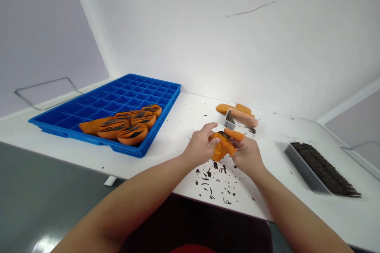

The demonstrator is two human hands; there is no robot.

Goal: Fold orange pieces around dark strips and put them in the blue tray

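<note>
Both hands meet above the white table's front part, holding an orange wrapper (221, 152) between them. A dark brown dried clump (223, 134) shows in the wrapper's opening, partly hidden by the fingers. My left hand (202, 142) pinches the wrapper's left side, its thumb pressed on the edge. On the opposite side my right hand (248, 153) grips a fold, with orange material covering its fingertips. Dark flakes (209, 174) lie scattered on the table below. Beyond the hands is a small clear tray (230, 124) with dark bits in it.
At left sits a blue compartment tray (162, 120) with several orange-wrapped bundles (133, 140) in its near right corner. A grey box (304, 170) filled with dark strips (323, 166) stands at right. Folded orange wrappers (243, 109) lie by the back wall.
</note>
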